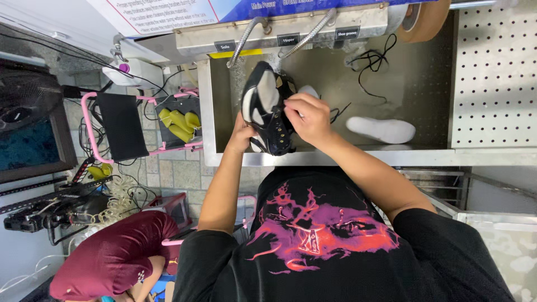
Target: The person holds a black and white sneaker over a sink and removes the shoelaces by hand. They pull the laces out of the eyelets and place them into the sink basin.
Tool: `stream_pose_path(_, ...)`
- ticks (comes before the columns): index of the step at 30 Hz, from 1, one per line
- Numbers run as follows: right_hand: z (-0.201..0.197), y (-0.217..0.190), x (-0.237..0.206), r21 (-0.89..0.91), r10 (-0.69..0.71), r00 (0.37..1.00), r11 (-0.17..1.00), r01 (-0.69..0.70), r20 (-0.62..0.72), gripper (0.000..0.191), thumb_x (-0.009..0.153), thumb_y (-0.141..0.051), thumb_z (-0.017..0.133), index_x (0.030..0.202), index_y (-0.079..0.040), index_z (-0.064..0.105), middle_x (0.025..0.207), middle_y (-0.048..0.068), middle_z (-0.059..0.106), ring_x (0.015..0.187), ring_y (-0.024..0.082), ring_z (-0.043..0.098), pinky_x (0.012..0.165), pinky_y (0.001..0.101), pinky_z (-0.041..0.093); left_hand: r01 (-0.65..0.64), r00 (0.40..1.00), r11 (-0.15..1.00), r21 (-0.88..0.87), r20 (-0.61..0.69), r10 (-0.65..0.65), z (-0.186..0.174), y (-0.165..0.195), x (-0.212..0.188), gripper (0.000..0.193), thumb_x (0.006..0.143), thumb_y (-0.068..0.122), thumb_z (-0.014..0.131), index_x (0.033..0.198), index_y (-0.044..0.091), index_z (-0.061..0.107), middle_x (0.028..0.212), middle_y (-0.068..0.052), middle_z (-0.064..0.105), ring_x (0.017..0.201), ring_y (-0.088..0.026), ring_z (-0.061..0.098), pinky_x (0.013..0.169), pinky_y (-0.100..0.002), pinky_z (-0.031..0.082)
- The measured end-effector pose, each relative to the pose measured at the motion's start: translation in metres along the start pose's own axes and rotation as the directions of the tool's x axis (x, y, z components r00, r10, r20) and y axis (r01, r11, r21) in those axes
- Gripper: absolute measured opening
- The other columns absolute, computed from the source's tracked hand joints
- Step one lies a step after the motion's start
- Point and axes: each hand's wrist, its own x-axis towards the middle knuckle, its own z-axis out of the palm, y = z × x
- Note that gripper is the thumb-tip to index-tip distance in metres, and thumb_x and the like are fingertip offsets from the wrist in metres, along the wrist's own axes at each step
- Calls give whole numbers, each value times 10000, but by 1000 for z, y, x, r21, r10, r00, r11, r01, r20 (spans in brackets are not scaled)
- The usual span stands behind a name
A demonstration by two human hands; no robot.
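Both hands hold a black-and-white shoe (pixel 267 109) over the metal basin (pixel 425 84): the left hand (pixel 241 136) cups it from below, fingers curled around its side, while the right hand (pixel 307 118) pinches at its upper. White insole (pixel 381 129) and black laces (pixel 372 62) lie in the basin.

Bright, even overhead light, soft shadows, sharp focus, slight wide-angle edge distortion.

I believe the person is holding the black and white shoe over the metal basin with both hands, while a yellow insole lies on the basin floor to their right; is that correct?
Not quite: the insole on the floor of the metal basin is white, not yellow, as the head view shows. The rest holds: the left hand and right hand both hold the black and white shoe over the basin.
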Motion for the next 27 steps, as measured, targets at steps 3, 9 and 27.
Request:
stream_pose_path(3, -6, 12, 0, -172, -190, 981, 968, 183, -25, 97, 865, 66, 751, 938, 25, 702, 928, 131, 709, 803, 264, 709, 686, 367, 570, -76, 996, 985, 157, 50, 69, 7, 21, 1, 907, 587, 124, 633, 1467, -2, 456, 1336, -76, 605, 1244, -177, 548, 1105, -270, 400)
stream_pose_path(9, -18, 68, -2, -497, -177, 983, 859, 125, -57, 268, 730, -17, 773, 935, -37, 601, 839, 148, 648, 741, 306, 660, 630, 388, 515, 14, 1000, 890, 456, 10, -21, 15, 39, -2, 696, 614, 118, 686, 1287, -6, 555, 1122, -57, 616, 1079, -173, 571, 1005, -268, 429)
stream_pose_path(27, -44, 87, -7, -434, 438, 833, 858, -274, 339, 301, 929, -416, 743, 1019, -130, 770, 819, 80, 643, 766, 295, 647, 700, 420, 497, 232, 972, 966, -117, -19, -236, -25, -11, 8, 883, 609, 117, 593, 1468, -41, 460, 1224, -183, 654, 1074, -296, 643, 941, -365, 543)
